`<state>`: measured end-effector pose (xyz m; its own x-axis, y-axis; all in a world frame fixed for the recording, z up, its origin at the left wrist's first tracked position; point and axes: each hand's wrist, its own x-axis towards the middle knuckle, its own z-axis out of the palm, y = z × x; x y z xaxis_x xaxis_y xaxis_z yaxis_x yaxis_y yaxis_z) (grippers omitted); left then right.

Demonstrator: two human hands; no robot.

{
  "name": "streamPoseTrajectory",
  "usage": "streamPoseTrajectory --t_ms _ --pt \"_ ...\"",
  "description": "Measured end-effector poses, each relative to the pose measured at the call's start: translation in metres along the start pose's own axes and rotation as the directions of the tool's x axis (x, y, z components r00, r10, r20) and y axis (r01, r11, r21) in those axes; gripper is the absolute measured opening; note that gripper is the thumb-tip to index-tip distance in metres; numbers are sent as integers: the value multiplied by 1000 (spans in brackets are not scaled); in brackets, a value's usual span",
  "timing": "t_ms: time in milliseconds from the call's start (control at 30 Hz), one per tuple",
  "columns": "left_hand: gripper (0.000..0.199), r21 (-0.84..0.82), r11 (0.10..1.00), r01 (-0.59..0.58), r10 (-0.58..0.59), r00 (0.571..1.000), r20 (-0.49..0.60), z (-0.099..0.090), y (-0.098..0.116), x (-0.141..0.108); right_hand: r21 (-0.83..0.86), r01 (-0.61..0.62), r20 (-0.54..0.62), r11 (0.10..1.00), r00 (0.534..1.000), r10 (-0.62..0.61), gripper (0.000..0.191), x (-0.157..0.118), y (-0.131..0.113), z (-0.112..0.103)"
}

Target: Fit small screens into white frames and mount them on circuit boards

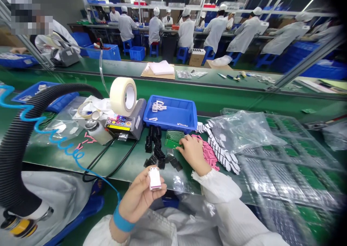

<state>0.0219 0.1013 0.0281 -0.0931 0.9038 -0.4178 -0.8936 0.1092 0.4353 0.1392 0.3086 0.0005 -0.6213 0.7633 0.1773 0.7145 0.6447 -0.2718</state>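
Note:
Close to my body, my left hand (142,191) is closed around a small white plastic housing (155,178) with a pink strip along its lower edge. A blue band circles that wrist. Farther out on the bench, my right hand (192,150) pinches the end of a green circuit board (171,144) at the front of a row of such boards (175,135). Beneath and beside this hand lies a pile of pink strips (210,155). Black square pieces (157,150) stand in rows left of the boards.
A blue tray (173,117) holds a few white parts. Left of it, a tape roll (123,96) sits on a grey device (130,124), near a metal-topped bottle (97,130). White pieces (222,150) and plastic-covered board trays (287,166) lie right. A black hose (16,148) arches left.

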Motion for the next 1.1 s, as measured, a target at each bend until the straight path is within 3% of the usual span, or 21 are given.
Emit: streamPoseTrajectory --t_ms 167,267,300,367,433,500,600,700,767,900,1100 --pt "31 19 998 -61 61 998 -16 4 3 4 134 -14 -47 991 999 21 12 -5 6 -23" --pt "32 37 993 -108 109 994 -21 11 1 6 189 69 -203 980 979 -29 12 -24 -10 -50" --pt "34 43 991 -124 125 992 -26 15 1 6 183 165 -287 969 952 -108 9 -33 -20 -59" --pt "37 59 984 -171 172 985 -23 24 -1 5 132 404 -417 905 851 -319 6 -51 -42 -73" --pt "35 84 972 -219 220 976 -2 33 -2 4 90 580 -430 810 756 -494 16 -67 -63 -81" --pt "29 102 962 -253 253 967 21 38 -1 2 103 644 -408 758 723 -558 19 -77 -76 -83" --pt "23 91 961 -262 259 965 37 39 1 -3 165 630 -433 759 738 -518 21 -80 -79 -84" --pt "31 73 980 -186 179 980 90 34 2 -9 327 530 -483 782 806 -344 20 -75 -72 -91" --pt "30 74 992 -107 96 987 131 31 3 -14 454 549 -461 701 819 -343 21 -69 -67 -98" --pt "21 25 1000 18 -24 964 263 26 5 -20 621 672 -414 405 719 -558 18 -60 -62 -100" --pt "25 -37 993 113 -90 917 388 18 5 -21 720 633 -390 285 709 -588 13 -54 -56 -88"
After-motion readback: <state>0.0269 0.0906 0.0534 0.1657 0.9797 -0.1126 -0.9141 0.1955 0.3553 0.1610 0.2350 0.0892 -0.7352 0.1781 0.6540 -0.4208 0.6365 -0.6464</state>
